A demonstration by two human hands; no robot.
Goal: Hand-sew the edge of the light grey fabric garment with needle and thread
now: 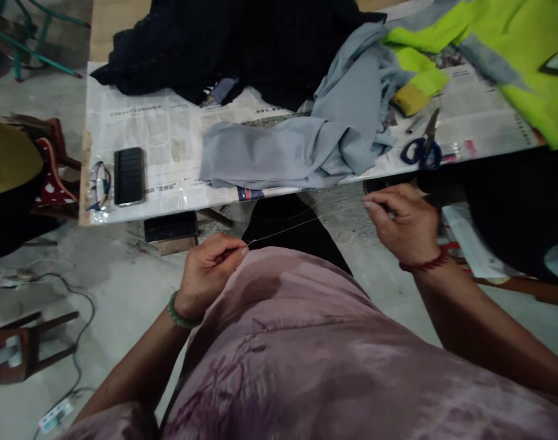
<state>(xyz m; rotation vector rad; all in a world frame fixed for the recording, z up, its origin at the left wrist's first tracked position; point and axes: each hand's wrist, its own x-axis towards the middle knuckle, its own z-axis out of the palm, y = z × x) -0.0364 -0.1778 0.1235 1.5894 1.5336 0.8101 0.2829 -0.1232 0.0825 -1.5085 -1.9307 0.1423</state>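
On the person's side of the grey cloth (279,153), a thread (283,231) slants from the left hand (209,269) — fingers pinching it — toward the right hand (404,223), fingers curled; whether they grip it, I cannot tell.

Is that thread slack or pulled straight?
Straight: the thread runs without visible sag from the left hand toward the right hand; far end unclear.

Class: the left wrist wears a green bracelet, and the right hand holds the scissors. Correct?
Not quite. The head view shows the scissors lying on the newspaper-covered table, not held in the right hand. The green bracelet is on the left wrist, as stated.
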